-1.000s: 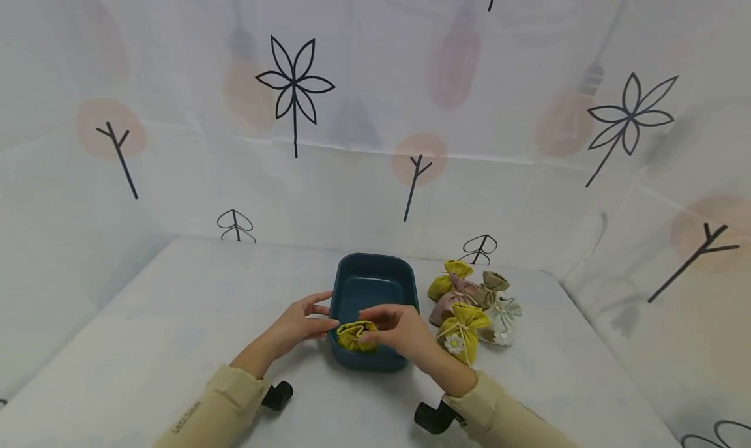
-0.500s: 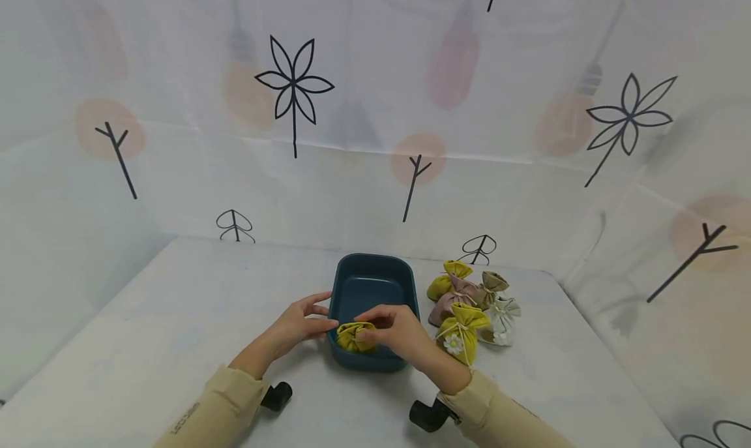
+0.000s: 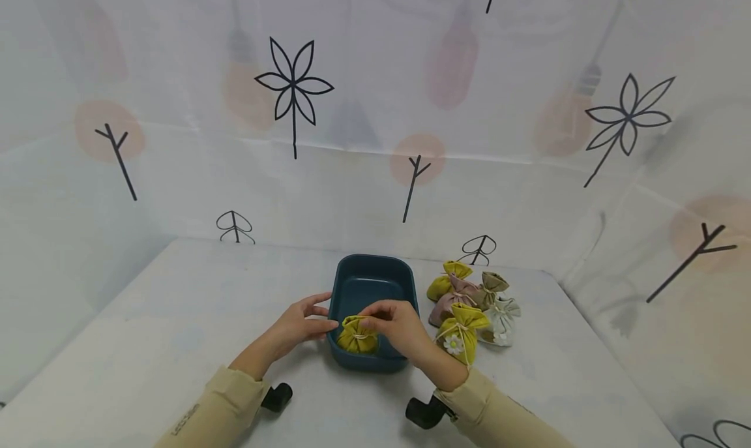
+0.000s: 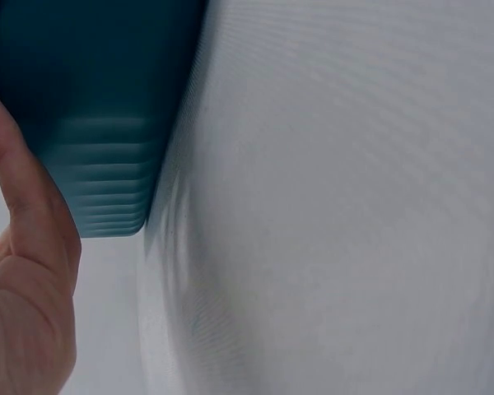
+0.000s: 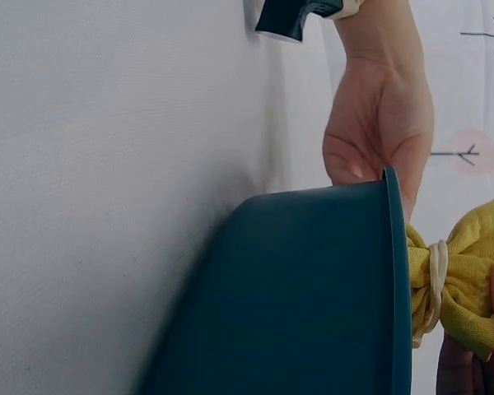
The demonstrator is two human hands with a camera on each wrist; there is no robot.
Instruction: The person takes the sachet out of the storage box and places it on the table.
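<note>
A yellow drawstring pouch (image 3: 356, 338) is in the near left part of a dark teal rectangular bin (image 3: 371, 363). My right hand (image 3: 401, 327) pinches the gathered top of this pouch between thumb and fingers. In the right wrist view the pouch's tied neck (image 5: 436, 284) shows above the bin's rim, its lower body hidden behind the wall. At the bin's left side, my left hand (image 3: 298, 324) has its fingers extended along the outside and its thumb at the rim. The left wrist view shows that hand (image 4: 33, 247) against the bin's ribbed outer wall.
Right of the bin several drawstring pouches lie in a cluster: a yellow one with a white flower (image 3: 463, 334), another yellow one (image 3: 440, 286), a pink one (image 3: 450, 304), a beige one (image 3: 491, 288) and a white one (image 3: 501, 321). A printed white curtain (image 3: 352, 194) stands behind the table.
The yellow pouch in the bin has been pulled up and tilted more upright, so its tied neck now shows. My right hand has risen slightly with it. My left hand stays in place.
</note>
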